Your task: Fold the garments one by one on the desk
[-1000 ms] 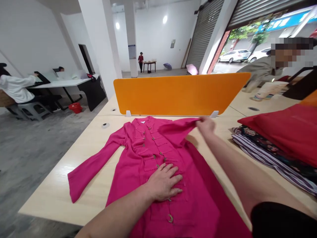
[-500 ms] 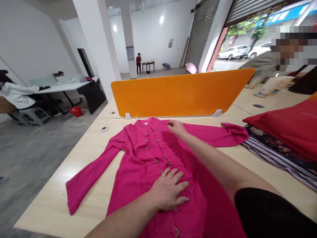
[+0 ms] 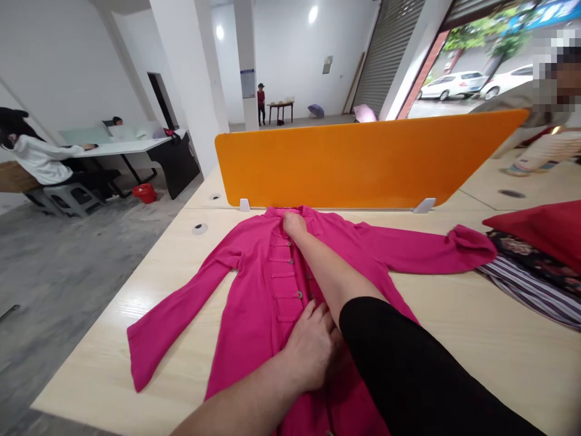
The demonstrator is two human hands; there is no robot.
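Note:
A bright pink long-sleeved shirt (image 3: 254, 284) lies front up on the light wooden table, collar toward the orange divider and sleeves spread to both sides. Round buttons and stitched tabs run down its front opening. My right hand (image 3: 295, 225) is closed on the shirt's front edge just below the collar. Lower down, my left hand (image 3: 312, 348) rests at the opening, its fingers curled into the cloth; its thumb side is partly hidden. My right forearm in a black sleeve covers part of the shirt's right front.
The orange divider (image 3: 363, 163) stands along the table's (image 3: 91, 369) far edge. Folded clothes (image 3: 540, 260), red, floral and striped, lie at the right. Paper cups (image 3: 540, 154) and a person are beyond the divider. At the left, a person sits at another desk near a red bin (image 3: 144, 194).
My right hand has moved left to the front edge below the collar. My left hand has gone from lying flat to curled on the cloth. The shirt's right front has shifted.

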